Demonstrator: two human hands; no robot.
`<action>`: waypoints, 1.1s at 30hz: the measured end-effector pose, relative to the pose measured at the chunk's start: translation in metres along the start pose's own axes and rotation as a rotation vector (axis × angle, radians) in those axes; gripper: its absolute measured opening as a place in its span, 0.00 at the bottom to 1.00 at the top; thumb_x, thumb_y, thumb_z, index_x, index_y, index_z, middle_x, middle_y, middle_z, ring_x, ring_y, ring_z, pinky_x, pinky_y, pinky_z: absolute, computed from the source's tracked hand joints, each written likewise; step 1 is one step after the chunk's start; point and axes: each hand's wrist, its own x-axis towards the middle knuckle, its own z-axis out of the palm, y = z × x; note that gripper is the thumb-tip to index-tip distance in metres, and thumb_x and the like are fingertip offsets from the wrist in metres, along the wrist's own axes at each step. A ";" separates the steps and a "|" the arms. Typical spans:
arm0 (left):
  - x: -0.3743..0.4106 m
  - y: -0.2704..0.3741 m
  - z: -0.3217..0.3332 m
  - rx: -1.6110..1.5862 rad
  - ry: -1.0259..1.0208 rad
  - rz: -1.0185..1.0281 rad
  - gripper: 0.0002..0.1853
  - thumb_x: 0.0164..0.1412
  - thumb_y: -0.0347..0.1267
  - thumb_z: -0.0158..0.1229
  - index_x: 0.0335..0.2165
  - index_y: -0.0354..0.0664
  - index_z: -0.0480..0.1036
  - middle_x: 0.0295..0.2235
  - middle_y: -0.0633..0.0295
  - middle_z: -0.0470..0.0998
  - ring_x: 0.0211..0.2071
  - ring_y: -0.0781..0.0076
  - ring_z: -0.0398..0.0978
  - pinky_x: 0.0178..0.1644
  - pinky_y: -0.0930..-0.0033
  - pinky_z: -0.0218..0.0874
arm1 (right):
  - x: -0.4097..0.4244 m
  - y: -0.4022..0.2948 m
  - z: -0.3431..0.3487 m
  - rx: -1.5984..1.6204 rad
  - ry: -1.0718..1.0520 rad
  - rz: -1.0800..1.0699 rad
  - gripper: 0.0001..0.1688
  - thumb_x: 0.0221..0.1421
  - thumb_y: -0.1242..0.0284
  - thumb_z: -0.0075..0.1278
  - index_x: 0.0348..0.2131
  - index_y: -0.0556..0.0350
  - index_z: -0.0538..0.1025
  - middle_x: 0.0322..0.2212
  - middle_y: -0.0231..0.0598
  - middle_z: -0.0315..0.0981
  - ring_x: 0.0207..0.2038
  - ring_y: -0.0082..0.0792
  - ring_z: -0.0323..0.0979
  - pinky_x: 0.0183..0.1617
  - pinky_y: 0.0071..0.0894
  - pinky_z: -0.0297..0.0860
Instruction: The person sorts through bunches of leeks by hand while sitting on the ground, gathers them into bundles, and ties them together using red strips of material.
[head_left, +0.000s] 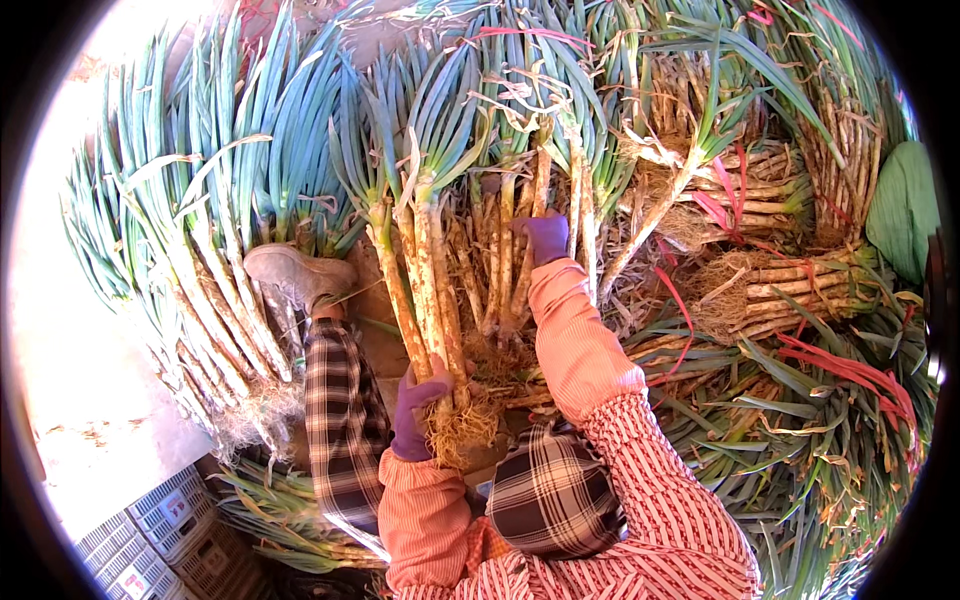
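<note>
My left hand (424, 401), in a purple glove with bare fingertips, is closed around a few long green onions (429, 270) just above their roots. They stand nearly upright, leaves pointing away from me, and a tangle of pale roots (461, 435) hangs below the hand. My right hand (546, 238), gloved in purple too, reaches forward among the upright onion stalks (491, 262) of a bunch. Its fingers touch the stalks, but they are partly hidden, so the grip is unclear.
Onions with trimmed-looking clean stalks (217, 315) lean at the left, beside my shoe (296, 274). Bundles with red ties (795, 289) lie at the right, near a green cloth-like object (904, 214). More onion leaves (810, 442) heap below them. Plastic crates (172, 510) stand lower left.
</note>
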 end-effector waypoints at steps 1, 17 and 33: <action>0.000 -0.001 0.001 -0.004 0.003 -0.002 0.27 0.51 0.25 0.50 0.51 0.29 0.60 0.38 0.42 0.73 0.33 0.55 0.78 0.32 0.61 0.76 | 0.000 0.002 -0.017 -0.222 -0.156 -0.211 0.08 0.56 0.75 0.53 0.37 0.58 0.77 0.31 0.45 0.80 0.28 0.36 0.78 0.34 0.31 0.77; -0.006 0.008 0.011 0.256 0.025 0.060 0.22 0.53 0.23 0.51 0.49 0.31 0.63 0.34 0.54 0.75 0.31 0.65 0.78 0.33 0.67 0.73 | -0.159 -0.109 -0.074 0.194 -0.518 -0.552 0.23 0.61 0.55 0.48 0.37 0.57 0.79 0.32 0.45 0.79 0.33 0.35 0.75 0.42 0.38 0.70; 0.054 -0.021 -0.039 0.285 0.059 0.030 0.25 0.48 0.20 0.59 0.48 0.31 0.67 0.35 0.59 0.76 0.33 0.68 0.77 0.39 0.69 0.70 | -0.153 -0.135 0.003 -0.116 -0.463 0.203 0.23 0.43 0.60 0.66 0.16 0.61 0.74 0.12 0.31 0.65 0.14 0.27 0.65 0.18 0.28 0.61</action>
